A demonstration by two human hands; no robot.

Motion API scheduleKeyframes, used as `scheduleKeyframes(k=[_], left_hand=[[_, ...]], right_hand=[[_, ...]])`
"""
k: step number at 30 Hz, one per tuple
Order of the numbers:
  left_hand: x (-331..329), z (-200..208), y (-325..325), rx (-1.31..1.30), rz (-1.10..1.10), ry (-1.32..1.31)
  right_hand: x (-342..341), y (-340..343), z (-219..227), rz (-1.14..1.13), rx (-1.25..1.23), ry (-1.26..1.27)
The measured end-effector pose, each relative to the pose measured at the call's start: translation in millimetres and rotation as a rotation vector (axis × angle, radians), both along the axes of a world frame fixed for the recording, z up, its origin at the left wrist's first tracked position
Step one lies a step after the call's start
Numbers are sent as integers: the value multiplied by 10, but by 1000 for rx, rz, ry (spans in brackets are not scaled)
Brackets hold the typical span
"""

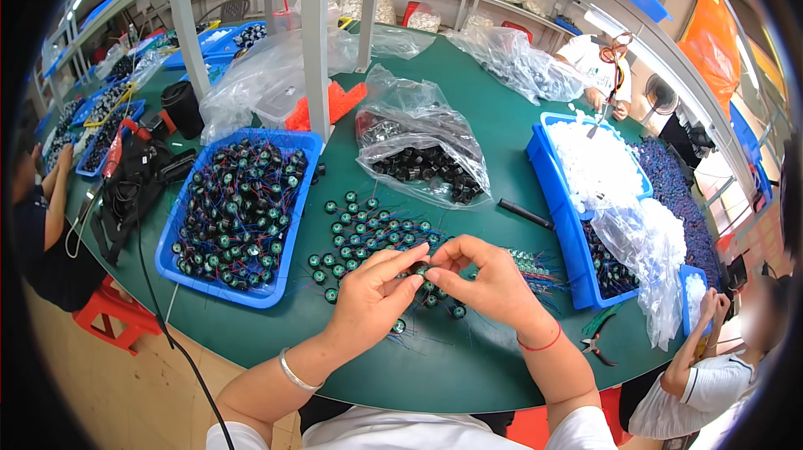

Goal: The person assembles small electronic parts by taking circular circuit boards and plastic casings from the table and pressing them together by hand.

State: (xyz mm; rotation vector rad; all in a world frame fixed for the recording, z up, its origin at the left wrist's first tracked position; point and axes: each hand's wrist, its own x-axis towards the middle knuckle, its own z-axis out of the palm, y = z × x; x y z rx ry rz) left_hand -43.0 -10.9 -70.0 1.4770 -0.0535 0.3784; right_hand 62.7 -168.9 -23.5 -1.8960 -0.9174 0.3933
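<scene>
My left hand (pixel 376 295) and my right hand (pixel 485 278) meet over the middle of the green table. Between their fingertips they pinch a small round black part (pixel 420 268) with a green face, partly covered by the fingers. Several similar black parts with green circuit boards and thin red and blue wires (pixel 360 232) lie just beyond my left hand, and a few more sit below the hands. To the right of my right hand lies a row of small green boards with wires (pixel 535 266).
A blue tray (pixel 311 149) of wired parts stands left. An open plastic bag (pixel 410 115) holds black caps beyond my hands. Blue bins (pixel 548 186) with white pieces stand right, near a black rod (pixel 525 214) and cutters (pixel 598 350). Co-workers sit left, right and far; metal posts (pixel 316 48) rise from the table.
</scene>
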Motion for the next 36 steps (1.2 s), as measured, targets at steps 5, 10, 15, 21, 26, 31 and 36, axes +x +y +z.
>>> scheduleKeyframes(k=[5,10,15,21,26,31,36], left_hand=[[-11,-44,31,62,-9,39],[-13,-29,29,176,16,5],[-6,35,-31,7,40,22],[-44,60,-18,47,6,-4],[-39,-26,-13,220,46,-59],[68,11,-47,79,-17,-7],[-44,241,56,161,156,-98]], right_hand=[[-76,32,-12,-16,26,-193],[-139,75,-63,-51,63,-344],[-155,74,-18,-15,19,-283],[-154,59,-41,18,44,-276],[-205,89,-78,-6,52,-359],[-46,14,-77,-38,44,-205],[147,-358,359,-117,-121,-15]])
